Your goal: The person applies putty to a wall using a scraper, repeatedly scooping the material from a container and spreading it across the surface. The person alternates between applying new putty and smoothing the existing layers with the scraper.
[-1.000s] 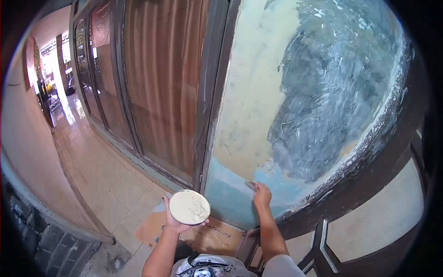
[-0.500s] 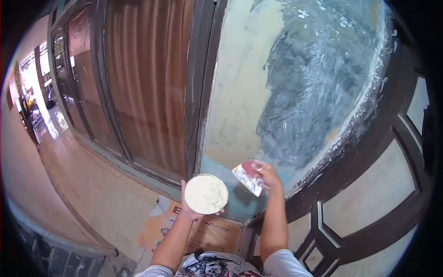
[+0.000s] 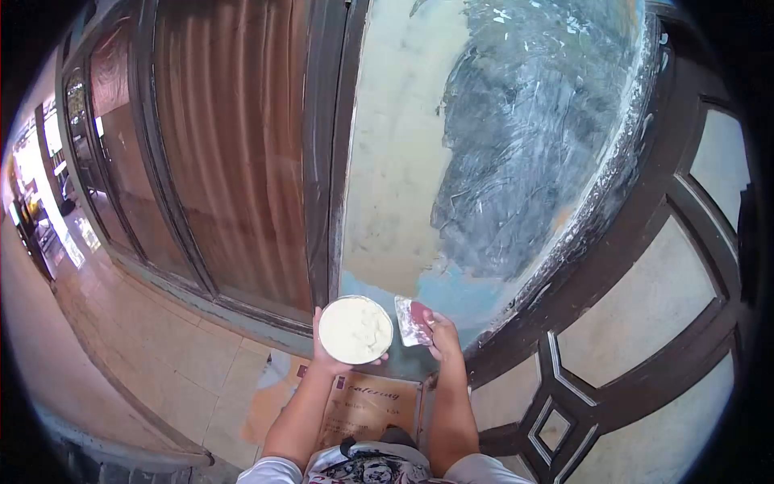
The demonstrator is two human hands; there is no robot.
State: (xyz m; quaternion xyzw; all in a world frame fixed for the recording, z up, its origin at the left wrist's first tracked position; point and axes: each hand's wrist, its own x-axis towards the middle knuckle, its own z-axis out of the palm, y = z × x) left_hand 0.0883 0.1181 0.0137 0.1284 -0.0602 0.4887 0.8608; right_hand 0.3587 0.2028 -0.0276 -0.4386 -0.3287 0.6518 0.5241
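My left hand point(image 3: 329, 355) is wrapped round the underside of a round tub of creamy white putty point(image 3: 355, 331), whose surface is lumpy on its right side. Just to the right of the tub, my right hand point(image 3: 441, 335) grips a putty scraper point(image 3: 414, 321) by its red part. The scraper's pale blade is smeared with white and points left toward the tub, a small gap apart from it. Ahead of both hands rises a wall point(image 3: 516, 153) with a rough grey patch, a cream area on its left and light blue low down.
A dark-framed window with a brown curtain point(image 3: 234, 145) stands left of the wall. To the right is a dark wooden door with pale panels point(image 3: 645, 298). An orange printed banner point(image 3: 363, 407) lies on the tiled floor point(image 3: 189, 347) below my hands.
My right hand has moved left and slightly down, bringing the scraper closer to the tub and turning its blade toward it. The view has shifted a little right.
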